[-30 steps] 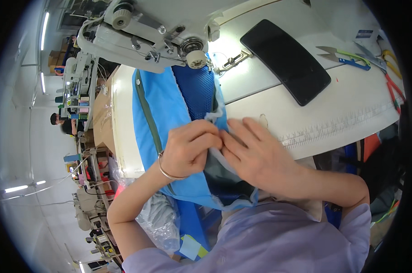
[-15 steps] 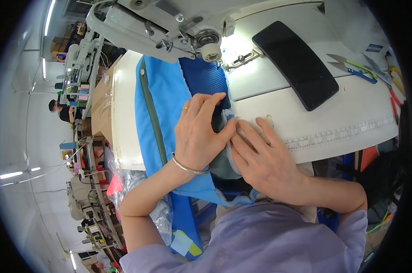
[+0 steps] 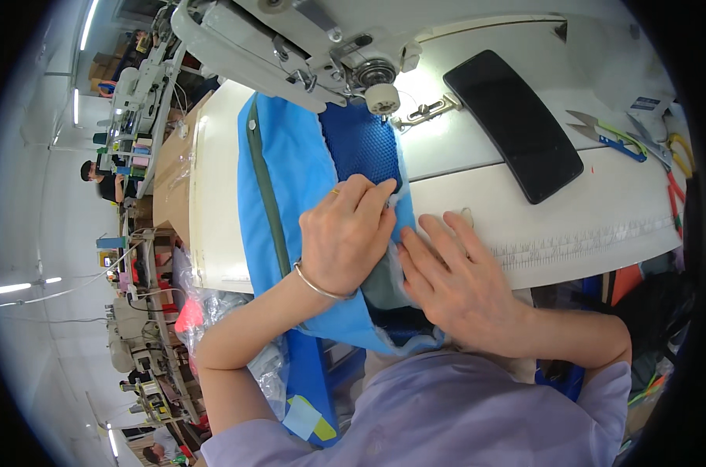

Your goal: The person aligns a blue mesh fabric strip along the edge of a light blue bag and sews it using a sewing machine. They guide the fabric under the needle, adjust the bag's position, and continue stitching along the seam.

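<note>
A piece of light blue fabric with a dark green strip and a dark blue mesh panel lies on the white sewing table, its far end beneath the head of a sewing machine. My left hand pinches the raw right edge of the fabric between thumb and fingers, just short of the presser foot. Flat beside it, my right hand rests with fingers stretched out, over the edge of the fabric and the table. The near end of the fabric hangs over the table's front edge toward my lap.
A black phone lies on the table right of the machine head. Farther right are scissors and other hand tools. A ruler strip runs along the front edge. At left, more sewing machines stand in a row, with a person among them.
My left thumb and fingers have closed together on the fabric edge. My right hand has come slightly apart from the left. The whole view has shifted a little.
</note>
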`<move>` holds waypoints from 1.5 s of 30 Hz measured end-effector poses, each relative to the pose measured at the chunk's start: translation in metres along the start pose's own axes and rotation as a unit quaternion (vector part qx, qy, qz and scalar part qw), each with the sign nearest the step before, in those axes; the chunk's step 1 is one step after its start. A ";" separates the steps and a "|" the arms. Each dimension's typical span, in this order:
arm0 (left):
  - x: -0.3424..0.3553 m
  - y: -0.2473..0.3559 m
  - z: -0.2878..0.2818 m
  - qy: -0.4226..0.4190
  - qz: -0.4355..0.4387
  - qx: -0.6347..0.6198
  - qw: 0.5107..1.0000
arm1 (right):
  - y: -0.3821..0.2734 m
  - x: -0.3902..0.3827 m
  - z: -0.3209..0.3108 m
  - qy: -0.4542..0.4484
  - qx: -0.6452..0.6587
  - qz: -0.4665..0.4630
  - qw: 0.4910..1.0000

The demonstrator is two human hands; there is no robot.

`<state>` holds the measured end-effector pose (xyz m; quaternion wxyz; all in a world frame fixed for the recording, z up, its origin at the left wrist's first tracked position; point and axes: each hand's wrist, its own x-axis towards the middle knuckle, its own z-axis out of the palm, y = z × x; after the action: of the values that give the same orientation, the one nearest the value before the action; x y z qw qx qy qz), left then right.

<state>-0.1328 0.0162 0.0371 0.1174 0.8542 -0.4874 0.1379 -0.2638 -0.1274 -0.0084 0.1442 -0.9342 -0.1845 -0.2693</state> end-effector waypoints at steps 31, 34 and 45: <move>-0.002 -0.069 0.016 0.006 0.225 -0.136 0.965 | 0.022 0.027 -0.014 -0.106 0.040 -0.121 0.986; 0.007 -0.077 0.018 -0.003 0.234 -0.131 0.963 | 0.029 0.038 -0.017 -0.126 0.024 -0.145 0.981; 0.049 -0.115 0.029 -0.006 0.285 -0.093 0.954 | 0.064 0.066 0.008 -0.077 0.026 -0.141 0.987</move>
<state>-0.0057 0.0244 0.0198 0.1491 0.6659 -0.7220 0.1145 -0.1808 -0.1642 0.0111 0.1142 -0.9128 -0.3316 -0.2095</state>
